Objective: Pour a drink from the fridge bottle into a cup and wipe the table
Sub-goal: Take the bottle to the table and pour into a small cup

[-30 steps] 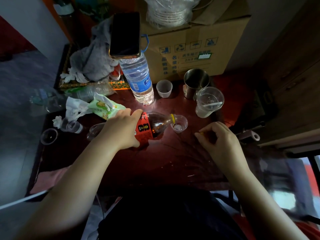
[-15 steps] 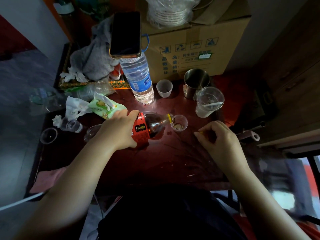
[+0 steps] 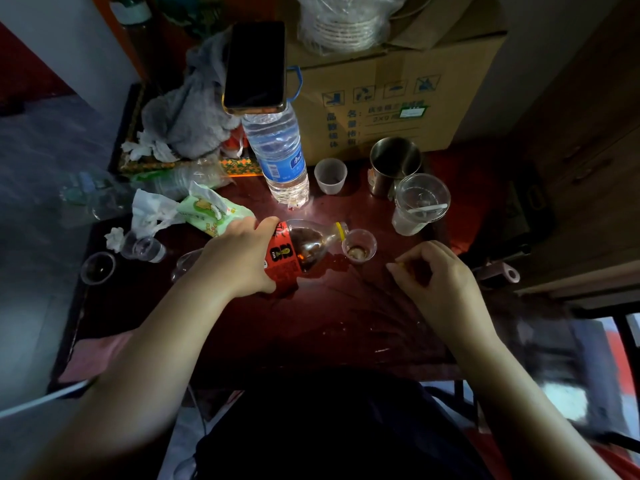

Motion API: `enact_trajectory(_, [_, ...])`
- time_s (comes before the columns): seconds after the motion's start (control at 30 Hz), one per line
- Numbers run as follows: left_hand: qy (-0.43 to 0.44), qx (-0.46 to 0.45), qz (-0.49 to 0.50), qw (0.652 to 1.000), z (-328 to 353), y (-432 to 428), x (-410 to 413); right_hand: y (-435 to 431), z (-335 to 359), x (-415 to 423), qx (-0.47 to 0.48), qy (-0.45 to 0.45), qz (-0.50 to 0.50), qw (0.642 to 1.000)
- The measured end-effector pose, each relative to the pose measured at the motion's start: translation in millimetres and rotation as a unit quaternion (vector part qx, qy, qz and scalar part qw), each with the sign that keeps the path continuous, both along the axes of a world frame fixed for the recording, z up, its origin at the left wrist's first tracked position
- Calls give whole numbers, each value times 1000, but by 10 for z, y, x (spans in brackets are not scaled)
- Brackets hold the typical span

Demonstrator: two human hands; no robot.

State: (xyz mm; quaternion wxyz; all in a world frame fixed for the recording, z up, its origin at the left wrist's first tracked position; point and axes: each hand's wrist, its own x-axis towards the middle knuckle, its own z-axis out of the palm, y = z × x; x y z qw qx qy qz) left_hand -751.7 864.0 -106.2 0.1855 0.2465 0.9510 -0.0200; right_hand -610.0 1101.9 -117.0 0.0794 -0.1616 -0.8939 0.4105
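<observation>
**Pouring grip, head view.** The left hand is wrapped round the red-labelled belly of the drink bottle. The bottle is tilted nearly flat with its neck pointing right, and its yellow-ringed mouth is at the rim of a small clear cup standing mid-table. A little dark liquid shows in the cup.

The right hand is to the right of the cup, fingers curled toward the thumb; whether it pinches anything cannot be told.

**Handling (judged):** the bottle is thin plastic and mostly empty, so light and squeezable, and best held gently at the label. The cup looks flimsy and easily tipped by the bottle mouth.

**Surroundings**
- Just beyond the pour is a water bottle bearing a phone.
- A metal mug and a plastic cup with spoon stand far right.
- A tissue pack lies to the left.
- A pink cloth lies at the near-left edge of the table and is a likely wiper.
</observation>
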Motion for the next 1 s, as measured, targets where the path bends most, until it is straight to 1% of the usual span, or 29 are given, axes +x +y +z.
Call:
enact_trajectory(0.13, [-4,10,5,1000,-13,3,3,-6,-8,11,-2,-1,-5,1000])
enact_trajectory(0.33, [-20,54,18,998,9,35,64,6,1,-6,3,9,-6,1000])
enact_trajectory(0.43, [-26,88,29,995,25,57,117,14,52,-53,-8,22,-6,1000])
enact_trajectory(0.53, [-31,143,49,988,1,64,181,28,140,-152,-19,54,7,998])
enact_trajectory(0.63, [-29,208,72,975,-37,55,261,16,282,-272,-71,71,19,995])
enact_trajectory(0.73, [-30,251,108,961,-61,36,364,-10,392,-406,-113,88,43,989])
enact_trajectory(0.87, [-24,287,158,944,-108,-12,515,-85,464,-554,-164,113,92,976])
enact_trajectory(1.0, [-16,297,202,933,-136,-75,717,-213,409,-656,-230,90,142,959])
